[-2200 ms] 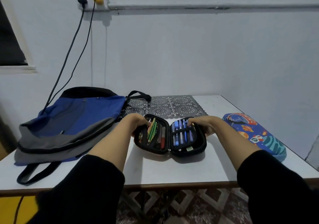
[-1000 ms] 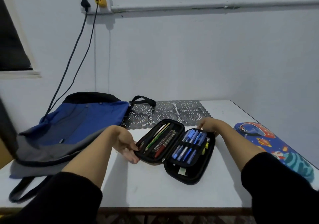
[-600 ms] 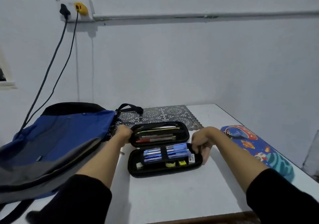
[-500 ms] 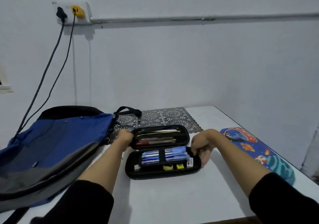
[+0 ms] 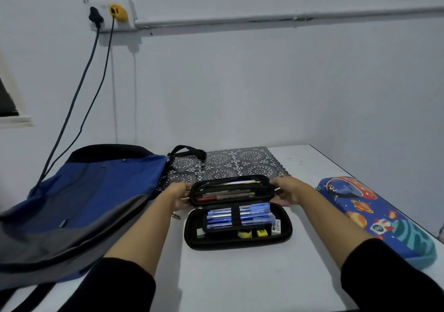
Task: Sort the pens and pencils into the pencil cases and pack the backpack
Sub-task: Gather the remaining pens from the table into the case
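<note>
Lying at your far left on the white tabletop (image 5: 240, 283), the blue and grey backpack (image 5: 96, 191) rests flat, its black strap reaching onto the patterned mat (image 5: 249, 160) behind. Your left hand (image 5: 179, 196) grips the left end of the black pencil case (image 5: 237, 238), fingers curled round the rim of its far half. That case sits open at the middle of the tabletop. Its far half is tilted up and holds pencils (image 5: 228, 192). Its near half lies flat, with blue pens (image 5: 240, 217) under an elastic band and yellow bits (image 5: 244, 234) below them. Your right hand (image 5: 286, 191) grips the right end of the same raised half. Well to the right, near the tabletop's edge, lies the closed space-print pencil case (image 5: 374, 218).
</note>
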